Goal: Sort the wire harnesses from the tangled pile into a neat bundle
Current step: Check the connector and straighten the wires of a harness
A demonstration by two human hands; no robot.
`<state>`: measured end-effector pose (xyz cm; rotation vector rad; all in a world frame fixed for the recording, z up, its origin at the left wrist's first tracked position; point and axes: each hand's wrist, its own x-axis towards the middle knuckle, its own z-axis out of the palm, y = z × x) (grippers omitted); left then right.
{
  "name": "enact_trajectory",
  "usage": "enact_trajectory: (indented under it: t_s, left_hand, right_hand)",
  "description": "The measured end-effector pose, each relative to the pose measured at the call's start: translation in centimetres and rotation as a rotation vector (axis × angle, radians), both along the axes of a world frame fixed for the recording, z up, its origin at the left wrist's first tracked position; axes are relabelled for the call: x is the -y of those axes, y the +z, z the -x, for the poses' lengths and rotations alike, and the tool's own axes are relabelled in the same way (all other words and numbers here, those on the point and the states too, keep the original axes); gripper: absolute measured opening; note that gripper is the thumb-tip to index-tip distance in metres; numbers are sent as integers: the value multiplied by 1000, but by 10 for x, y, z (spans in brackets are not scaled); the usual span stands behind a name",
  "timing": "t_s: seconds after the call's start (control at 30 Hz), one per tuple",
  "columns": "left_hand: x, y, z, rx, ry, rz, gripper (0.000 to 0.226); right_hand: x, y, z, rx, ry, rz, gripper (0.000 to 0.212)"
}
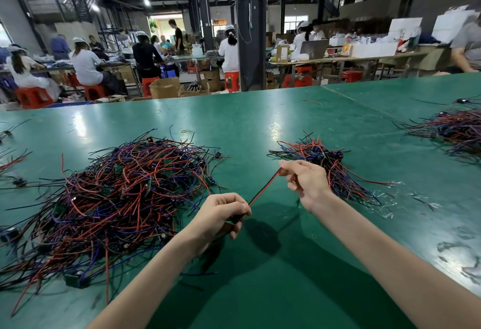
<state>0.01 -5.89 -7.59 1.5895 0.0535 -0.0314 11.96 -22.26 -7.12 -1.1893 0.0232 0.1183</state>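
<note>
Stretching one harness [264, 188] mid-frame btwn grips: left grip [221, 215] pinching its dark end, right grip [307, 184] pinching wire tips. Risk: tips slipping free, harness landing crooked on bundle [322, 158], right of centre.

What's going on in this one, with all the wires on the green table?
A person is sorting wire harnesses by hand. One red-and-black harness is held stretched between the two hands above the green table: the left hand grips its lower end and the right hand pinches its upper end. The big tangled pile lies to the left. A smaller, more aligned bundle lies just beyond the right hand, and the held harness has not yet been laid on it.
</note>
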Motion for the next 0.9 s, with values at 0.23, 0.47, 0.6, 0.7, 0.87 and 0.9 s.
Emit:
enact_trajectory:
  t_s: [0.23,0.47,0.6,0.7,0.87,0.9]
  left_hand:
    - [8,-1,3,-50,-26,-54,29]
    - [9,4,4,-27,-28,-56,29]
    - [9,4,6,-20,-17,-29,31]
    - [10,5,6,-5,38,13,32]
    - [4,9,3,89,193,16,27]
    - [2,10,2,105,231,23,25]
  right_hand:
    - [8,8,1,-480,334,-404,23]
    - [3,3,-1,78,13,28,22]
    - [3,3,0,55,16,-26,21]
    - [3,4,4,-17,65,-73,17]
    - [-7,8,24,-87,296,0,39]
    - [-10,8,30,-66,382,55,44]
